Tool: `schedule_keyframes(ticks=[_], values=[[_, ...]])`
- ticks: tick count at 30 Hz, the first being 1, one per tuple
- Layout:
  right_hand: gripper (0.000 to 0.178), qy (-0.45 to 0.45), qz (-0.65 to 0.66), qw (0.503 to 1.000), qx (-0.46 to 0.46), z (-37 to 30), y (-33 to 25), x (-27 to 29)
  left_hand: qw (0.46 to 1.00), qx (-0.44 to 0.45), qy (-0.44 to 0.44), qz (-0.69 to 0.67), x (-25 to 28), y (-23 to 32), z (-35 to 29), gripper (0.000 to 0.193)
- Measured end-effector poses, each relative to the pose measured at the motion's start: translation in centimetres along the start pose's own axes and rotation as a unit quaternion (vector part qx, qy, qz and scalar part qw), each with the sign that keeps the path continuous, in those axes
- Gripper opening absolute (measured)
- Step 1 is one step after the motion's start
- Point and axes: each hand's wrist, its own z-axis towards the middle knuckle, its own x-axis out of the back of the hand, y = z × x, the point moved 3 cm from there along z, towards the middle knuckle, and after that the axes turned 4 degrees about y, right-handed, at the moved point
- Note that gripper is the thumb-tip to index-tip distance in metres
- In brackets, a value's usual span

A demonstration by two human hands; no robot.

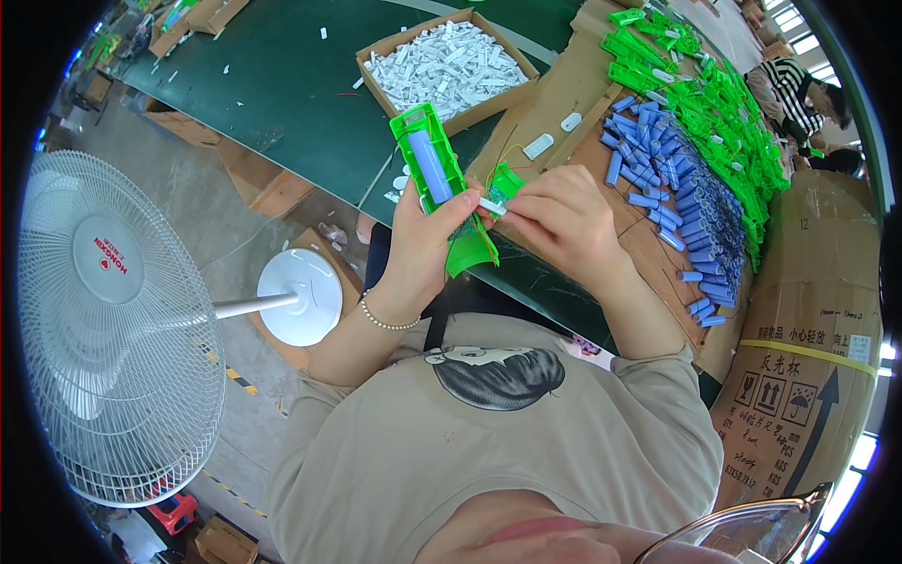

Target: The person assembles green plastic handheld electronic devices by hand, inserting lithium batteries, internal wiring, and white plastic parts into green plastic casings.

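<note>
My left hand (pixel 423 240) is closed around a green plastic housing (pixel 448 139), held tilted above the table's near edge. A blue cylindrical battery (pixel 429 167) lies inside its open upper half. Below the battery, thin wires run out of the housing, and its curved lower end shows under my left fingers. My right hand (pixel 567 214) pinches a small white plastic piece (pixel 492 206) against the housing's side, where my left thumb also touches it. A loose green flap (pixel 507 179) with a wire sticks up by my right fingertips; what it joins to is hidden.
A cardboard box (pixel 368 83) of small white parts stands on the green table (pixel 291 89). To the right lie many wired blue batteries (pixel 691 211) and a heap of green housings (pixel 723 122). A large carton (pixel 799 282) is at far right, a white fan (pixel 122 320) at left.
</note>
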Motion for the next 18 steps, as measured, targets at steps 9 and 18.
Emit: schedule_keyframes(ticks=[9,18], values=[[0.009,-0.016,-0.101,0.994,-0.037,-2.1,1.7,-0.7,0.994,-0.006,0.035,0.104,0.3,-2.7,0.6,0.036],[0.017,-0.020,0.195,0.892,-0.408,-1.4,4.5,-0.1,0.958,0.027,-0.146,0.246,0.0,-4.6,-0.1,0.041]])
